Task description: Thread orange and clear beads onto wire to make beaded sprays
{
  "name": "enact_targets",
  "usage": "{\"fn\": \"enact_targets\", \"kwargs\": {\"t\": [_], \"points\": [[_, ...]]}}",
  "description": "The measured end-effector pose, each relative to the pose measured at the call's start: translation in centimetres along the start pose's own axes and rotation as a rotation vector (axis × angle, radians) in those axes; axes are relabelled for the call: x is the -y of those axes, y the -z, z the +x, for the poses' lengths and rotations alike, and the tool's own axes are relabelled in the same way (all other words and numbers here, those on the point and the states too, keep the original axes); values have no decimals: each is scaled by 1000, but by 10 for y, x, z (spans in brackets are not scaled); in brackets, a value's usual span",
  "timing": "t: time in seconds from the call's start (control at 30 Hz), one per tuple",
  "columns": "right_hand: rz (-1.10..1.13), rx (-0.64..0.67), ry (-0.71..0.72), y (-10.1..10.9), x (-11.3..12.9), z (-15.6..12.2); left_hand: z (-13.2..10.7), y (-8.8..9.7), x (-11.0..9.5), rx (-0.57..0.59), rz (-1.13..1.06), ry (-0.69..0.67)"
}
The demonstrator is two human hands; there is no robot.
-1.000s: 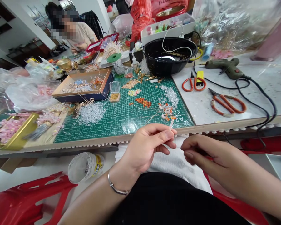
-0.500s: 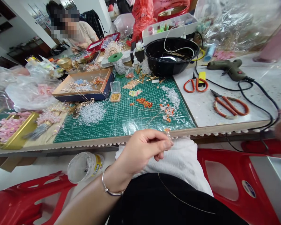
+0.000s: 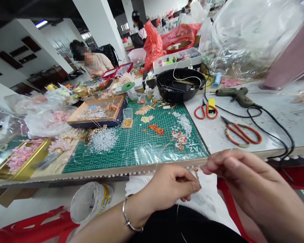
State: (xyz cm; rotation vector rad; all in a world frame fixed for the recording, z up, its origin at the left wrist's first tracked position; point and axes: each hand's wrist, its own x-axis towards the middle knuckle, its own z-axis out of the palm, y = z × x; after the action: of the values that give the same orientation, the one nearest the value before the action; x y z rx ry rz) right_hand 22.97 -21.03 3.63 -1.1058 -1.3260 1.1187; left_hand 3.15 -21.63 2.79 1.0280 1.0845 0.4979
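Observation:
My left hand (image 3: 173, 184), with a silver bangle at the wrist, pinches a small beaded sprig (image 3: 195, 169) of orange and clear beads. A thin wire (image 3: 177, 212) hangs below that hand over the dark clothing. Close to the sprig on the right is my right hand (image 3: 248, 185), its thumb and fingertips brought together; whatever they grip is too small to make out. Just beyond the hands, orange-and-clear bead pieces (image 3: 179, 140) and an orange bead pile (image 3: 156, 129) lie on the green cutting mat (image 3: 131, 157).
Clear beads (image 3: 102, 140) lie on the mat's left, near a shallow box (image 3: 96, 123). A black basin (image 3: 179, 96) stands behind. To the right are orange-handled pliers (image 3: 243, 133), scissors (image 3: 206, 111) and a glue gun (image 3: 236, 96). Another person (image 3: 98, 62) sits across the table.
My right hand has come in from the far right edge up to the sprig. My left hand appears lower and farther right, still pinching the sprig. The camera view has tilted up.

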Motion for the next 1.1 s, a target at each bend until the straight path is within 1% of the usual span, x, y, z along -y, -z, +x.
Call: {"fn": "enact_targets", "kwargs": {"t": [0.03, 0.07, 0.1, 0.17, 0.2, 0.23, 0.3, 0.33, 0.37, 0.4, 0.47, 0.53, 0.6, 0.67, 0.73, 0.8, 0.9, 0.97, 1.0, 1.03, 1.07, 1.1], "points": [[170, -18, -64, 6, -1, 0, 1, 0, 1, 24, 94, 4], [329, -26, -130, 12, -2, 0, 2, 0, -1, 54, 219, -16], [442, -27, -188, 16, -2, 0, 2, 2, -6, 86, 357, -58], [483, -37, -297, 21, -2, -1, 6, 12, -25, 121, 607, -184], [479, -51, -371, 21, -1, -3, 10, 20, -39, 104, 688, -244], [475, -49, -458, 20, -2, -5, 16, 29, -54, 55, 737, -290], [491, 1, -603, 16, -6, -9, 40, 53, -84, -97, 835, -355], [506, 38, -648, 13, -9, -11, 56, 65, -97, -157, 890, -372], [525, 66, -673, 11, -12, -12, 74, 77, -107, -194, 943, -384], [543, 81, -690, 8, -15, -12, 93, 87, -113, -204, 995, -388], [583, 89, -712, 5, -19, -11, 130, 101, -116, -156, 1093, -387], [624, 101, -744, 2, -19, -7, 159, 108, -110, -86, 1171, -388], [652, 90, -766, 0, -14, -2, 177, 109, -101, -36, 1215, -397], [664, 43, -761, -4, -9, 4, 187, 109, -94, -14, 1225, -411], [641, -1, -721, -8, -6, 12, 191, 109, -92, -8, 1201, -425], [547, -13, -648, -11, -8, 19, 190, 111, -95, -18, 1143, -438], [392, -54, -531, -12, -18, 28, 177, 112, -105, -74, 981, -461], [339, -98, -491, -10, -22, 29, 155, 108, -111, -114, 840, -473], [275, -115, -449, -9, -22, 28, 140, 104, -113, -118, 760, -475], [181, -131, -380, -9, -20, 26, 123, 98, -113, -110, 694, -474], [63, -145, -281, -9, -16, 24, 106, 91, -111, -93, 600, -468], [-69, -159, -153, -11, -12, 23, 89, 84, -108, -37, 355, -423]]}}
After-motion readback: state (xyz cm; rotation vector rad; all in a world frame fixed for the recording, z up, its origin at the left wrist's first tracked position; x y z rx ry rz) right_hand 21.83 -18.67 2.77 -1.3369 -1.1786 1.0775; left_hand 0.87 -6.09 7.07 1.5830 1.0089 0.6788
